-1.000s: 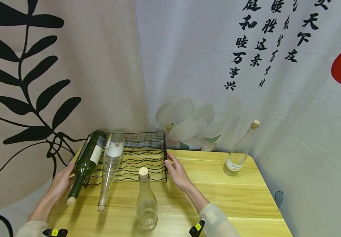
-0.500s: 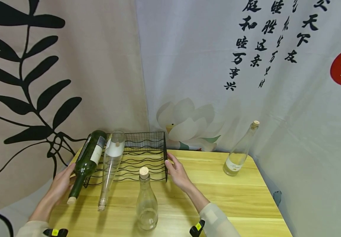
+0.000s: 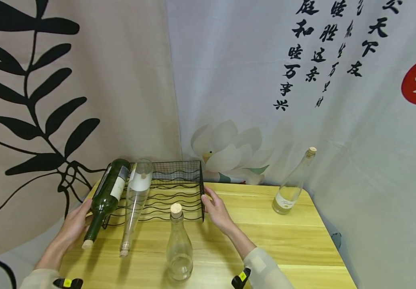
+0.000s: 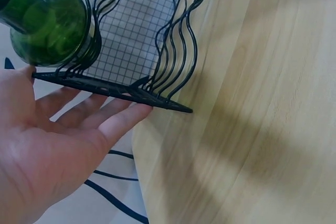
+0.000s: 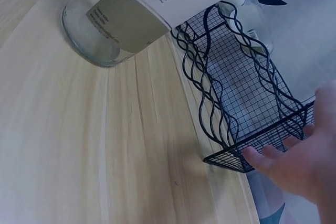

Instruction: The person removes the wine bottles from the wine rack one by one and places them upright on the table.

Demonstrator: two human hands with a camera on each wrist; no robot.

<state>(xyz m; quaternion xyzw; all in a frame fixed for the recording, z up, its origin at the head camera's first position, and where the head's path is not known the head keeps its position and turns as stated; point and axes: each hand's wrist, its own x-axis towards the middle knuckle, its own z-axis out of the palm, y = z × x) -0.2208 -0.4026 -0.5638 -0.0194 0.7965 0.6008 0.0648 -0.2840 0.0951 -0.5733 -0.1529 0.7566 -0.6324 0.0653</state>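
Note:
A black wire wine rack (image 3: pixel 179 171) with wavy rails sits at the back of the table, a hand at each end. My left hand (image 3: pixel 73 225) touches its left side; in the left wrist view the fingers extend along the side frame (image 4: pixel 115 91). At the opposite end, the fingertips of my right hand (image 3: pixel 218 212) rest against the mesh side. On the rack's left part lie a corked green wine bottle (image 3: pixel 106 197) and a corked clear bottle (image 3: pixel 140 182), necks toward me. Another corked clear bottle (image 3: pixel 179 257) stands upright before the rack.
Far right on the wooden table (image 3: pixel 265 237) stands a clear corked bottle (image 3: pixel 288 192) with a small label. Behind the table hangs a printed cloth (image 3: pixel 229 80). The table's left edge runs close by my left hand.

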